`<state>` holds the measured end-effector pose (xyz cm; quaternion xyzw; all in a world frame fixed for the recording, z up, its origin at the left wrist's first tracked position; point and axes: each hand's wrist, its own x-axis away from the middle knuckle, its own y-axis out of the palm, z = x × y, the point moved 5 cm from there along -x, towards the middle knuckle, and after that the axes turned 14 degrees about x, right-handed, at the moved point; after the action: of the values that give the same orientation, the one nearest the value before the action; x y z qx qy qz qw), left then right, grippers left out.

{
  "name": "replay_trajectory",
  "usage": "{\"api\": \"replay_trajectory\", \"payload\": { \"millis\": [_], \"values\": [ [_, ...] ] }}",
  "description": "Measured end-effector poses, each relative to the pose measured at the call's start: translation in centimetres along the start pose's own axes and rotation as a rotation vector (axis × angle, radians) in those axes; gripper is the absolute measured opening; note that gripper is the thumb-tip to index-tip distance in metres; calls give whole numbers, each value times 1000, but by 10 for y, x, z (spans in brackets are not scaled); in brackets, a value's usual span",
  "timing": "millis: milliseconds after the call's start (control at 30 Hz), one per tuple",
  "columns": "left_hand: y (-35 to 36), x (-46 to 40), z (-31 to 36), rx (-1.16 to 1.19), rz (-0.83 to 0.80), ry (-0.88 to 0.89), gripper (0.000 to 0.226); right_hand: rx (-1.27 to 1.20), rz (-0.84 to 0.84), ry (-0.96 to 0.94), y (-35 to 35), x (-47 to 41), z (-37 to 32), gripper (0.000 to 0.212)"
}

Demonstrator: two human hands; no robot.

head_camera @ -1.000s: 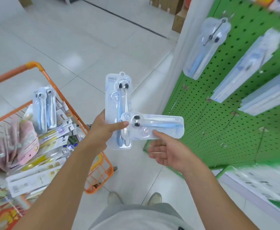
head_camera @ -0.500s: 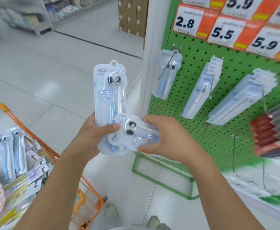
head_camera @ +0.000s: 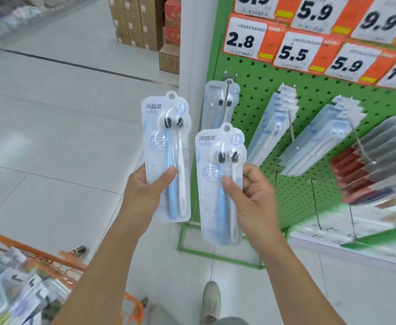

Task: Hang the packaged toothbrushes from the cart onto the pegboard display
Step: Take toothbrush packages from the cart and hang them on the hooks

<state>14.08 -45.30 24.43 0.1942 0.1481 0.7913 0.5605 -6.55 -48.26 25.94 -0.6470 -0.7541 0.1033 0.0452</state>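
Shoes: two pale shoes (head_camera: 212,301) at the bottom centre of the frame, standing on the white tiled floor (head_camera: 51,148).
Cart: an orange wire cart (head_camera: 51,256) in the lower left corner, blurred, filled with packaged goods (head_camera: 12,294) whose kinds cannot be told.
Left hand: the left hand (head_camera: 143,193) is at the centre of the frame, its grip grasping the lower half of the left toothbrush pack (head_camera: 166,156), thumb across the front and fingers behind.
Left toothbrush pack: upright, clear blister on a white card with a hang hole at the top; inside, one blue and one white brush side by side with dark bristles.
Right hand: the right hand (head_camera: 251,195) is just right of centre, its grip grasping the right toothbrush pack (head_camera: 219,184), thumb pressed on the front and curled fingers showing at the pack's right edge.
Right toothbrush pack: of the same kind, upright, held lower than the left one and just beside it; the two do not touch.
Pegboard: a green pegboard (head_camera: 258,90) fills the right of the frame behind the hands.
Hung pack: one matching pack (head_camera: 218,102) hangs on a hook at the pegboard's left edge, directly above the right-hand pack.
Other stock: rows of other blister packs (head_camera: 274,125) hang to the right, with red and grey packs (head_camera: 368,172) at the right edge.
Price tags: orange and white price tags (head_camera: 246,38) along the top read 2.8, 5.5, 5.9 and 9.9.
Background: stacked cardboard boxes (head_camera: 136,22) at the upper centre.
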Motion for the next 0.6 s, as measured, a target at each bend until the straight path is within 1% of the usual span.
{"api": "replay_trajectory", "payload": {
  "millis": [33, 133, 200, 300, 400, 433, 467, 567, 600],
  "values": [
    [0, 1, 0, 8, 10, 7, 20, 12, -5, 1, 1, 0, 1, 36],
    [-3, 3, 1, 18, 39, 10, 26, 50, -6, -24, 2, -5, -1, 16],
    [-6, 3, 3, 11, 47, 10, 30, 59, -10, -26, 3, -8, -2, 9],
    [-9, 4, 4, 2, 53, 1, 31, 35, 10, 6, 4, -16, 3, 11],
    [-10, 4, 2, -4, 38, -13, 20, 81, 54, 50, 5, -33, 11, 14],
    [-9, 5, 0, -11, 27, -25, 17, 105, 70, 71, 6, -41, 14, 19],
    [-8, 5, -2, -13, 14, -39, 16, 121, 85, 102, 9, -51, 18, 28],
    [-3, 6, -8, -14, -33, -75, 17, 186, 110, 212, 18, -84, 26, 77],
    [-1, 7, -10, -18, -52, -77, 17, 233, 103, 265, 21, -94, 31, 89]
  ]
}}
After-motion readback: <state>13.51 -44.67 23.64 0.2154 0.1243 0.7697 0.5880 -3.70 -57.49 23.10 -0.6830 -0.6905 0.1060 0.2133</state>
